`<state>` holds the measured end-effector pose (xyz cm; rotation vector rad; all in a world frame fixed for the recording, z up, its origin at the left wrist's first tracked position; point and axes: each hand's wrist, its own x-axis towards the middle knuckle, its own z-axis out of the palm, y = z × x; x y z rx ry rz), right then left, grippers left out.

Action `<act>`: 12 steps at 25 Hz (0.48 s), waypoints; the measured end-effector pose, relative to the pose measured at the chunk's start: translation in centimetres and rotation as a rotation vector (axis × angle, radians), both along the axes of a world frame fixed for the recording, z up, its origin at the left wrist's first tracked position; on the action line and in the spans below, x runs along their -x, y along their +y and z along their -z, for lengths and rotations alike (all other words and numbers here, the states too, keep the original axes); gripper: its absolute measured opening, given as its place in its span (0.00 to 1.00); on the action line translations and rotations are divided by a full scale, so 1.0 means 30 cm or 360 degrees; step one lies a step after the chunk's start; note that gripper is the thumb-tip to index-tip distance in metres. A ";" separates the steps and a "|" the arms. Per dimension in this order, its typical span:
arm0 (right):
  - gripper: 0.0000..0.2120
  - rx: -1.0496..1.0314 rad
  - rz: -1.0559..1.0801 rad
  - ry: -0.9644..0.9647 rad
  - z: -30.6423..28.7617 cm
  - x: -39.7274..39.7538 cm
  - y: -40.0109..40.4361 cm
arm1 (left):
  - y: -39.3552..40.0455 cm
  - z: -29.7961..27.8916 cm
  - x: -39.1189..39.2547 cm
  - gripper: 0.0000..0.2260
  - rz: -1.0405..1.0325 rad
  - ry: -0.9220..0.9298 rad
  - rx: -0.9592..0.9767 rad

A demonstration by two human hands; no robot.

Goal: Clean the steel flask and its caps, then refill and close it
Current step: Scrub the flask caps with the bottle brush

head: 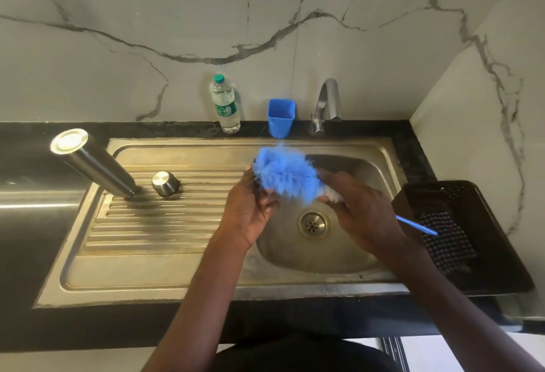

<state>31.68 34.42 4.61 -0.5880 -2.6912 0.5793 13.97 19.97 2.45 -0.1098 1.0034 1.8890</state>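
Note:
The steel flask (93, 162) stands upside down and leaning on the sink's drainboard at the left. A round steel cap (165, 183) sits right beside it. Over the basin, my right hand (362, 215) grips a blue bottle brush (287, 178) just below its bristles; the thin blue handle (416, 225) sticks out to the right. My left hand (250, 209) is cupped under the bristle head, fingers curled round a small dark piece that the bristles almost wholly hide; only a dark edge shows, so I cannot tell for sure that it is a cap.
The steel sink (206, 283) has its drain (313, 224) below my hands. A tap (326, 103), a blue plastic cup (280, 118) and a clear water bottle (225, 104) stand along the back ledge. A dark plastic basket (472, 253) sits at the right.

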 end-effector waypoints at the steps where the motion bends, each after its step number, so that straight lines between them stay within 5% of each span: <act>1: 0.26 0.0037 0.0044 -0.0063 0.011 -0.028 0.016 | -0.007 -0.003 0.010 0.10 0.0009 -0.0005 0.0004; 5: 0.24 0.0158 0.0260 -0.0099 0.009 -0.089 0.074 | -0.021 -0.012 0.050 0.14 -0.0038 -0.0047 0.0188; 10: 0.25 -0.0011 -0.0081 -0.0046 -0.024 -0.025 0.045 | 0.011 -0.047 0.010 0.15 0.0125 0.0324 0.0605; 12: 0.24 0.0145 0.0143 -0.0103 -0.036 -0.016 0.069 | 0.016 -0.055 0.007 0.16 0.0198 0.0351 0.0696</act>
